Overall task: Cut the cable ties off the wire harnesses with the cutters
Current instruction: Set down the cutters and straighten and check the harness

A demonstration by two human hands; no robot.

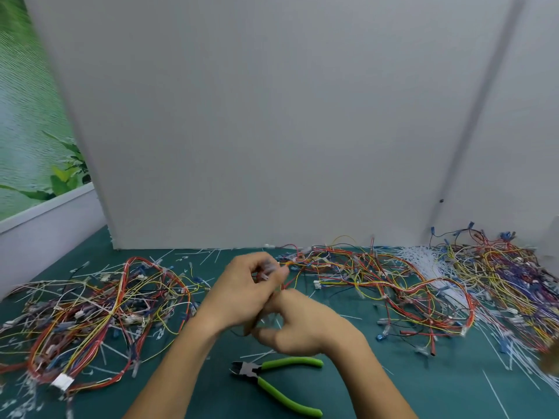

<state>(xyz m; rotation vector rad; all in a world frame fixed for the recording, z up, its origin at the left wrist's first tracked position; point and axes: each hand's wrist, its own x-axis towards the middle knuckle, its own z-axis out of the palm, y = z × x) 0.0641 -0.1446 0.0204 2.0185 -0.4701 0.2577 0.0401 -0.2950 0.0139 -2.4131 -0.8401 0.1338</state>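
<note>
Green-handled cutters [251, 370] lie spread on the teal mat [393, 388] just below both hands, set down, I'd guess, so the left hand [242, 293] can grip a red-and-yellow harness [290, 264] trailing from the tangled pile [408, 285] while the curled, blurred right hand [302, 326] may be pinching it too, I can't tell

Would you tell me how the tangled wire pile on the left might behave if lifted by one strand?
Probably floppy: the wire pile lies in loose loops. Likely drags neighbours along, since strands cross everywhere.
</note>
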